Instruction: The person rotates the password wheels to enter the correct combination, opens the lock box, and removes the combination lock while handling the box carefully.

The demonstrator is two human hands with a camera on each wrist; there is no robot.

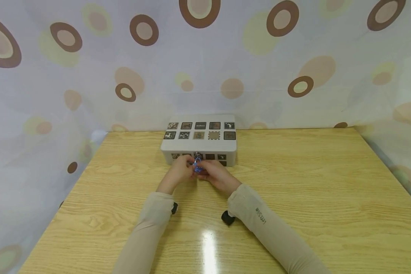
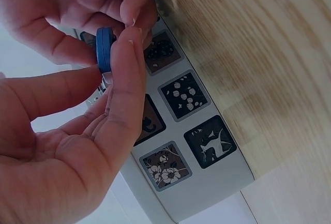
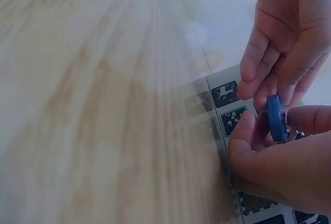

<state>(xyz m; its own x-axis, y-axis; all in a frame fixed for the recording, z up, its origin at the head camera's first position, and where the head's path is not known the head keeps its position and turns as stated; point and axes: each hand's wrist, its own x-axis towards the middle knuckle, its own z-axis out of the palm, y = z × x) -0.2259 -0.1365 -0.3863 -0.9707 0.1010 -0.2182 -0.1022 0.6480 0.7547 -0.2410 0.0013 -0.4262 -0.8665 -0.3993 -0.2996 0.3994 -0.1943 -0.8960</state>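
One left hand (image 1: 177, 172) and one right hand (image 1: 220, 176), fingers (image 2: 128, 69) curled around one blue piece (image 2: 105, 49) beside one box (image 1: 198, 144).

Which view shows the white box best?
The head view: the white box shows its whole top, with its front partly covered. The left wrist view gives only a close-up part with printed squares; the right wrist view, a partly blocked section.

Person's forearms, clothed. Left sleeve (image 1: 142, 230): pale beige, long, creased across the forearm. Right sleeve (image 1: 277, 236): matching, with a short line of small dark lettering (image 1: 261, 215) on the forearm. Left cuff (image 1: 160, 199) and right cuff (image 1: 239, 201): softly wrinkled; beside each, a small black device (image 1: 228, 217). Fingers (image 2: 126, 74): bare, nails visible.
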